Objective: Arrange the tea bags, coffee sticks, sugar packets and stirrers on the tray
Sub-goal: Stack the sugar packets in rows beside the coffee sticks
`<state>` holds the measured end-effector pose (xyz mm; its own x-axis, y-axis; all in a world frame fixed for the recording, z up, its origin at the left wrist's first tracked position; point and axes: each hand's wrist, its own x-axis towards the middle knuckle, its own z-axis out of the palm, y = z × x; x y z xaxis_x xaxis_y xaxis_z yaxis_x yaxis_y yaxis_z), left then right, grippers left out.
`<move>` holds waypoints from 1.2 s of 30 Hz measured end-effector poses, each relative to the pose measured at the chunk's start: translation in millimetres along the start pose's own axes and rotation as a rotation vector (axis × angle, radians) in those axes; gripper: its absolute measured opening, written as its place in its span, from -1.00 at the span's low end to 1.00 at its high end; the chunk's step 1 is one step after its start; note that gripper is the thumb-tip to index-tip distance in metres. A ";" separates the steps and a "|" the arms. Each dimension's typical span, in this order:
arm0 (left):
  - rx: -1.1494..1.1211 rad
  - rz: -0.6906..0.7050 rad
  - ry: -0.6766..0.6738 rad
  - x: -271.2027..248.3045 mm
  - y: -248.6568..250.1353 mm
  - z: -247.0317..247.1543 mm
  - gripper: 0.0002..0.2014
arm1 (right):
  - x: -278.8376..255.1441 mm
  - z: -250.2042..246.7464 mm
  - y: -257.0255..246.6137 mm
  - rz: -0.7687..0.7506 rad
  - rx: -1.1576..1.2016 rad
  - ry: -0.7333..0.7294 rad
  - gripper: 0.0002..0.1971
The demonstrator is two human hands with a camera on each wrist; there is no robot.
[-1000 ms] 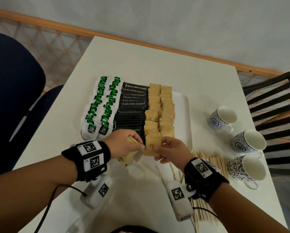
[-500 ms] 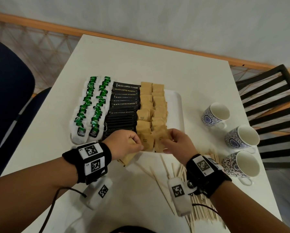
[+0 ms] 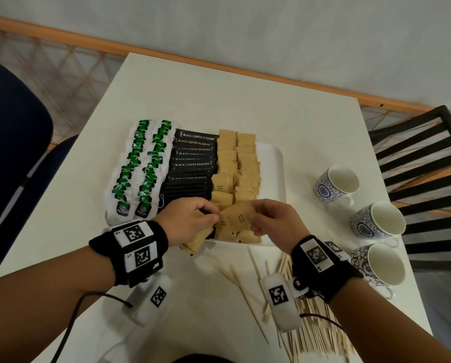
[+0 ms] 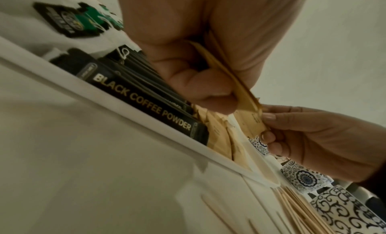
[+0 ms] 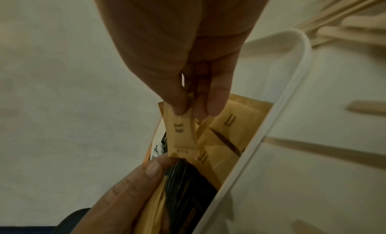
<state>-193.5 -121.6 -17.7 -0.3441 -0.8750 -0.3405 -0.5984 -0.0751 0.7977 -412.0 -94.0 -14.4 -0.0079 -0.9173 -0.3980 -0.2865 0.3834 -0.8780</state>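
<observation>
Sugar packets point(image 3: 238, 217): two rows; three cups point(image 3: 335, 185).

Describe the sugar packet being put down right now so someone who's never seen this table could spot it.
Start at the white tray in the middle of the table and go to its near edge, where the brown packet rows end. The sugar packet is the one raised above the rows, tilted and pinched by the right hand, with the left hand at its other end.

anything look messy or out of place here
Yes. The stirrers are not on the tray; they lie scattered loose on the table near the right hand. One brown sugar packet sits crooked in its row, and the nearest packets are jumbled.
</observation>
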 end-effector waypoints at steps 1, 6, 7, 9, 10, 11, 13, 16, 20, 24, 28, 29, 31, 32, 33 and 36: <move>-0.011 -0.011 -0.009 0.6 1.5 1.4 -0.93 | -0.2 1.3 -1.4 -0.004 0.041 -0.011 -0.79; -0.060 -0.031 -0.078 4.2 8.4 9.3 -0.73 | -3.1 1.9 -6.1 -0.021 0.146 -0.053 -0.76; -0.082 -0.048 -0.096 4.3 9.8 9.1 -0.75 | -4.4 0.8 -7.2 -0.027 0.154 -0.062 -0.73; -0.160 -0.096 -0.139 4.2 11.2 7.7 -0.78 | -7.2 -2.0 -9.2 -0.052 0.169 -0.094 -0.59; -0.197 -0.119 -0.159 3.6 11.7 7.0 -0.78 | -8.5 -2.9 -9.6 -0.073 0.167 -0.113 -0.54; -0.217 -0.135 -0.175 2.8 12.3 6.7 -0.78 | -10.0 -2.6 -10.1 -0.095 0.158 -0.133 -0.51; -0.226 -0.150 -0.196 2.1 13.1 7.4 -0.78 | -10.5 -1.4 -8.5 -0.123 0.138 -0.170 -0.52; -0.185 -0.143 -0.191 2.7 13.8 9.0 -0.72 | -9.9 2.3 -6.1 -0.129 0.133 -0.176 -0.60; -0.065 -0.084 -0.089 2.0 11.6 9.2 -0.86 | -4.2 -1.0 -1.9 -0.223 -0.016 -0.012 -0.67; 0.063 -0.006 -0.045 -4.5 8.7 5.1 -0.92 | 1.6 -10.9 0.9 -0.148 -0.077 0.008 -0.71; 0.211 0.031 -0.113 -14.0 6.9 4.2 -0.85 | 1.1 -13.1 -0.7 -0.181 -0.285 0.032 -0.77; 0.247 0.034 -0.140 -16.7 6.7 4.0 -0.82 | 1.3 -12.4 -1.3 -0.192 -0.324 0.029 -0.80; 0.319 0.050 -0.196 -20.8 5.3 4.0 -0.75 | 0.6 -9.7 -3.4 -0.198 -0.398 -0.007 -0.86; 0.340 0.057 -0.221 -22.0 4.1 4.5 -0.72 | 0.0 -7.8 -4.2 -0.189 -0.436 -0.028 -0.88; 0.353 0.060 -0.241 -22.7 3.1 5.0 -0.69 | -0.4 -6.0 -5.2 -0.184 -0.470 -0.043 -0.88; 0.391 0.059 -0.277 -22.5 -0.8 7.1 -0.64 | -1.4 0.4 -8.7 -0.169 -0.545 -0.070 -0.85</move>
<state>-190.3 -98.5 -14.2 -0.5338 -0.7082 -0.4621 -0.7809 0.2032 0.5907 -409.1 -96.0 -6.3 0.1387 -0.9447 -0.2972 -0.7308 0.1049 -0.6745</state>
